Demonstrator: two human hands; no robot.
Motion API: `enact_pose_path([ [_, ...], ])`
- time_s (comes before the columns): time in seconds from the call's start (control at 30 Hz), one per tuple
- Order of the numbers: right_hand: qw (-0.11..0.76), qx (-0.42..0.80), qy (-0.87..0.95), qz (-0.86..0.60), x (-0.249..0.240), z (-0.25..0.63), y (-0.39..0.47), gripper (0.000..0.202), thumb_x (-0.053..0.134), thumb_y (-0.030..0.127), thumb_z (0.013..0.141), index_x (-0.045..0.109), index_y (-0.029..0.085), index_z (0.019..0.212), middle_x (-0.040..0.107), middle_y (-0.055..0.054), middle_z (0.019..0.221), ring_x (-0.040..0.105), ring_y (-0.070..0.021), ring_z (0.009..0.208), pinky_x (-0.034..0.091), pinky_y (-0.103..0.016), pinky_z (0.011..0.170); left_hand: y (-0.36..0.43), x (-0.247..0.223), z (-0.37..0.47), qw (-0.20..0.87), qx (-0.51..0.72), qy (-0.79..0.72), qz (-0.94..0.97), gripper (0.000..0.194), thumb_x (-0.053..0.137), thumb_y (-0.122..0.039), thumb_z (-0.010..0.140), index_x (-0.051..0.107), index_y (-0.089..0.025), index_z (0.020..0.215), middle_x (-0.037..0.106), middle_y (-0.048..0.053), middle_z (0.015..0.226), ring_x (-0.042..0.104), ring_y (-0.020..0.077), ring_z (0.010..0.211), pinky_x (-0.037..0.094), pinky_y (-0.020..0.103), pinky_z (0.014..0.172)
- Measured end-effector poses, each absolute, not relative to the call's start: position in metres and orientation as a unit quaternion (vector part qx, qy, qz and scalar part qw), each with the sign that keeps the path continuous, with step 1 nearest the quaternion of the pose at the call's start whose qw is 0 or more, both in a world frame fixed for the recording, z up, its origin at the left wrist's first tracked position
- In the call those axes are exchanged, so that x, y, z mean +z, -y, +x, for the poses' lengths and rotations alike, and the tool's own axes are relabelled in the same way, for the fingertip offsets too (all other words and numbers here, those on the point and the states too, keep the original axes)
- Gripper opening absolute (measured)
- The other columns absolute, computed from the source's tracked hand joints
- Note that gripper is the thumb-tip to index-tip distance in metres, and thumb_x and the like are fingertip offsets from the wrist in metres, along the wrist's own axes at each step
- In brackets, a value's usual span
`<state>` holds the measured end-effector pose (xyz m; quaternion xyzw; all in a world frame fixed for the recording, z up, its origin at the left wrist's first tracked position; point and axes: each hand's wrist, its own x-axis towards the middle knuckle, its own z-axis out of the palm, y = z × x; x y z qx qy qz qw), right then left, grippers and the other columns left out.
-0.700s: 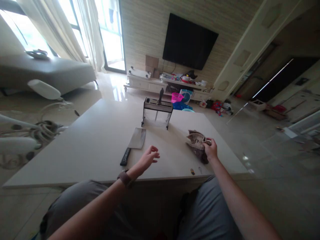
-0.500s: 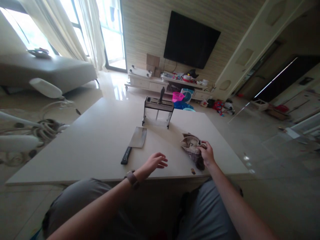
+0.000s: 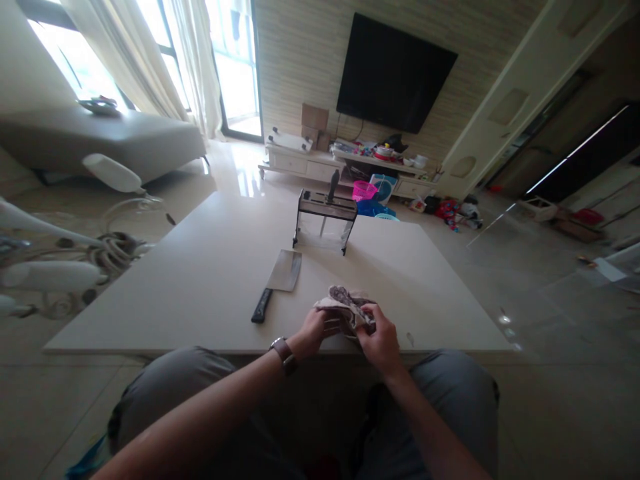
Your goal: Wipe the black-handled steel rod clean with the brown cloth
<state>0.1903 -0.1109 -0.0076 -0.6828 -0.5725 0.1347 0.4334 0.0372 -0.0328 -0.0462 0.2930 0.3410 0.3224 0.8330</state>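
Observation:
A crumpled patterned cloth [image 3: 343, 301] lies near the front edge of the pale table [image 3: 210, 267], straight in front of me. My left hand [image 3: 314, 331] grips its left side and my right hand [image 3: 381, 337] grips its right side. A cleaver [image 3: 278, 283] with a black handle lies flat on the table just left of the cloth, blade pointing away from me. Behind it stands a clear knife rack [image 3: 325, 221] with one black-handled knife in it.
My knees sit under the table's front edge. A grey sofa [image 3: 100, 140] and a standing fan [image 3: 60, 267] are at the left. A TV [image 3: 395, 73] hangs over a cluttered low cabinet [image 3: 350, 167] at the back. Shiny floor lies right of the table.
My right hand has dragged the cloth from the table's right side to the front middle. My left hand, open in the air before, has closed on the cloth's left side.

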Motion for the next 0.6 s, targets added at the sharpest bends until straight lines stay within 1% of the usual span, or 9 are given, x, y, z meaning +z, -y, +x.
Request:
enact_pose_path([
  [0.07,0.438,0.106,0.564,-0.692,-0.011,0.185,0.113,0.022,0.068,0.035,0.084,0.066,0.031,0.106,0.075,-0.007,0.098,0.070,-0.0293,0.087,0.055,-0.040,0.081,0.033,-0.040,0.035,0.841,0.319,-0.346,0.266,0.025,0.064,-0.024,0.079,0.069,-0.016,0.102,0.073,0.011,0.105,0.071,0.0206,0.085,0.056,0.034,0.079],
  [0.13,0.426,0.101,0.580,-0.687,-0.012,0.180,0.116,0.025,0.067,0.033,0.084,0.066,0.031,0.109,0.074,-0.008,0.104,0.070,-0.0309,0.096,0.055,-0.044,0.087,0.032,-0.035,0.033,0.867,0.302,-0.328,0.224,0.022,0.063,-0.032,0.080,0.067,-0.017,0.097,0.072,0.008,0.095,0.069,0.0204,0.079,0.057,0.034,0.071],
  [0.23,0.398,0.175,0.650,-0.623,-0.009,0.180,0.120,0.042,0.072,0.030,0.081,0.063,0.031,0.123,0.073,-0.007,0.118,0.069,-0.0297,0.108,0.053,-0.044,0.097,0.029,-0.029,0.031,0.899,0.287,-0.281,0.175,0.032,0.060,-0.046,0.082,0.066,-0.016,0.090,0.069,0.008,0.079,0.065,0.0215,0.069,0.056,0.034,0.063],
  [0.3,0.420,0.212,0.641,-0.606,-0.008,0.191,0.120,0.045,0.072,0.033,0.083,0.062,0.030,0.126,0.070,-0.006,0.126,0.067,-0.0278,0.114,0.051,-0.043,0.102,0.028,-0.028,0.032,0.901,0.294,-0.267,0.173,0.039,0.063,-0.048,0.081,0.066,-0.014,0.098,0.071,0.010,0.083,0.068,0.0239,0.074,0.057,0.035,0.066],
  [0.37,0.483,0.199,0.543,-0.657,-0.012,0.211,0.118,0.031,0.066,0.038,0.088,0.065,0.029,0.117,0.070,-0.006,0.124,0.065,-0.0264,0.114,0.050,-0.042,0.103,0.030,-0.031,0.034,0.885,0.309,-0.287,0.200,0.046,0.073,-0.034,0.074,0.062,-0.014,0.114,0.072,0.011,0.095,0.071,0.0257,0.082,0.059,0.037,0.074],
  [0.4,0.518,0.187,0.472,-0.689,-0.016,0.224,0.116,0.024,0.064,0.041,0.088,0.066,0.027,0.107,0.071,-0.006,0.116,0.066,-0.0261,0.110,0.052,-0.042,0.100,0.031,-0.033,0.035,0.870,0.316,-0.309,0.219,0.055,0.076,-0.023,0.069,0.059,-0.017,0.121,0.072,0.011,0.100,0.072,0.0257,0.085,0.059,0.038,0.077],
  [0.47,0.542,0.219,0.344,-0.735,-0.028,0.248,0.113,0.022,0.069,0.043,0.079,0.064,0.026,0.093,0.072,-0.004,0.102,0.067,-0.0253,0.103,0.056,-0.037,0.089,0.033,-0.039,0.038,0.837,0.330,-0.360,0.248,0.073,0.073,-0.005,0.061,0.053,-0.020,0.129,0.071,0.010,0.107,0.072,0.0254,0.088,0.060,0.039,0.080],
  [0.53,0.537,0.253,0.315,-0.741,-0.039,0.263,0.115,0.022,0.069,0.043,0.076,0.063,0.026,0.088,0.073,-0.004,0.092,0.070,-0.0248,0.093,0.058,-0.034,0.074,0.035,-0.043,0.041,0.819,0.334,-0.393,0.253,0.078,0.068,0.001,0.058,0.051,-0.021,0.131,0.071,0.010,0.110,0.073,0.0262,0.090,0.061,0.040,0.081],
  [0.6,0.535,0.301,0.301,-0.730,-0.045,0.266,0.122,0.023,0.070,0.044,0.075,0.065,0.025,0.087,0.074,-0.003,0.087,0.072,-0.0243,0.084,0.057,-0.031,0.063,0.035,-0.042,0.041,0.818,0.337,-0.394,0.250,0.075,0.066,0.000,0.059,0.052,-0.021,0.130,0.071,0.011,0.110,0.073,0.0269,0.092,0.062,0.040,0.081],
])
